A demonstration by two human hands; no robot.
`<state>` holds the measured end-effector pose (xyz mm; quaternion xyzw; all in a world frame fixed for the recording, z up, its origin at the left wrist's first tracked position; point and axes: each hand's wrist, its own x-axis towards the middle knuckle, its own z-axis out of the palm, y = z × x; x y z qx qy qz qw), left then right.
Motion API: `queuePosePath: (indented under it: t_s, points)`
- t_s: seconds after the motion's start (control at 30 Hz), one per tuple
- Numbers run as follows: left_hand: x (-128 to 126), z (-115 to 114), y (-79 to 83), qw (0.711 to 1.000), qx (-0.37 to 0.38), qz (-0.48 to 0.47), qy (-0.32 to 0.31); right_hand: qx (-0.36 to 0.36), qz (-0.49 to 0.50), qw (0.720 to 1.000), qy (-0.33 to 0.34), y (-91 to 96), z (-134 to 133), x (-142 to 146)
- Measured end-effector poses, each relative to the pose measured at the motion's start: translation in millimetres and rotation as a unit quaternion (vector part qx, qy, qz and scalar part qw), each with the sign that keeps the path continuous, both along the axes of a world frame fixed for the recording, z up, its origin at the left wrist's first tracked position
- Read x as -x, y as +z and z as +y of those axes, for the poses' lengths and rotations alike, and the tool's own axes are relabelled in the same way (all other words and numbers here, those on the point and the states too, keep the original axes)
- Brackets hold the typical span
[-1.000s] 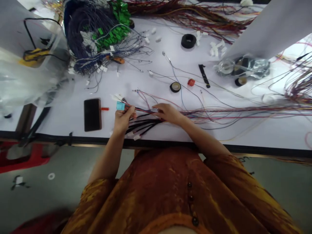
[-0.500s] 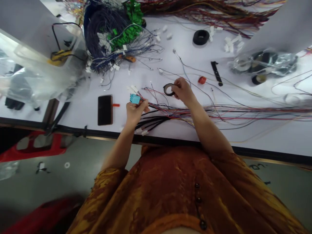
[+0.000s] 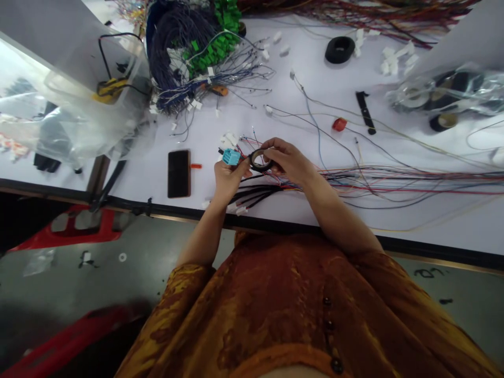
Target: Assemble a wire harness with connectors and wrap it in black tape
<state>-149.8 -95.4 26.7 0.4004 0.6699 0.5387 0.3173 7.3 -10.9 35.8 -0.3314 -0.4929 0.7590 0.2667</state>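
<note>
My left hand (image 3: 228, 181) is closed around a light-blue connector (image 3: 231, 156) and the wires behind it. In my right hand (image 3: 289, 160), fingers and thumb grip a roll of black tape (image 3: 260, 169), its ring standing up beside the connector. The roll's left edge reaches the fingertips of my left hand. Under my right wrist runs a bundle of coloured wires (image 3: 378, 181), stretching off to the right. Black-sleeved wires (image 3: 255, 197) with white connectors at their ends lie below my hands near the table edge.
A phone (image 3: 179, 174) lies left of my hands. Behind are a bundle of dark blue wires (image 3: 173, 47) with green tags, another black tape roll (image 3: 339, 50), a red piece (image 3: 339, 124) and a black strip (image 3: 366, 113). Plastic-bagged rolls (image 3: 452, 94) stand at right.
My right hand has moved left with the tape roll, bringing it up against my left hand. The left hand still holds the blue connector. The whole view has shifted slightly.
</note>
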Motion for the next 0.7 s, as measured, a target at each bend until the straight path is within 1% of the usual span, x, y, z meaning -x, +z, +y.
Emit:
queuePosePath:
  t_s: [0.1,0.2,0.27,0.33,0.47,0.57,0.63,0.67,0.7]
  points:
    - [3,1,-2.6,1.000,-0.019,0.003,-0.014,0.038,0.017,0.998,0.037,0.6,0,-3]
    - [13,5,-10.4,0.997,-0.030,-0.052,-0.042,0.065,0.031,0.997,0.011,0.0,8,-3]
    - [21,9,-15.1,0.993,-0.018,-0.102,-0.054,0.069,0.024,0.997,-0.008,-1.7,17,1]
    - [29,13,-16.7,0.990,0.007,-0.130,-0.055,0.080,0.002,0.997,-0.011,-4.7,25,8]
    - [36,21,-12.0,0.988,0.035,-0.145,-0.042,0.104,-0.034,0.994,0.022,-12.9,38,20]
    - [38,24,-10.5,0.987,0.047,-0.143,-0.053,0.099,-0.039,0.992,0.061,-14.9,44,21]
    - [39,25,-12.9,0.987,0.056,-0.137,-0.064,0.087,-0.046,0.992,0.075,-12.9,41,19]
    - [41,25,-14.6,0.987,0.057,-0.135,-0.066,0.068,-0.050,0.994,0.076,-11.7,35,18]
    - [42,25,-16.2,0.987,0.055,-0.133,-0.067,0.032,-0.054,0.996,0.070,-11.1,26,16]
